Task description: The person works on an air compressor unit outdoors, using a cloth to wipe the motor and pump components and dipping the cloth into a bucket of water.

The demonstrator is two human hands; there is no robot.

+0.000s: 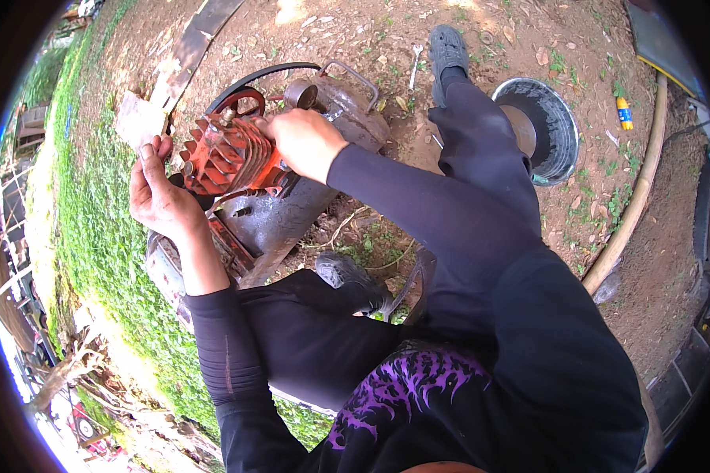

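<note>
A red finned air compressor pump (230,154) sits on a worn grey tank (272,213) in front of me. My left hand (164,193) is at the pump's left side, fingers curled and thumb pressed in; whatever they pinch is too small to make out. Against the pump's right side, my right hand (304,143) is closed, its fingertips hidden. Behind the pump stands a red pulley wheel (244,101) with a black belt (272,71) around it. A round dirty metal part (300,94) lies just beyond my right hand.
A wrench (416,67) lies on the dirt near my shoe (447,55). To the right are a black bucket (556,130), a yellow-orange bottle (624,113) and a long bamboo pole (635,197). A wooden plank (197,39) lies at the far left.
</note>
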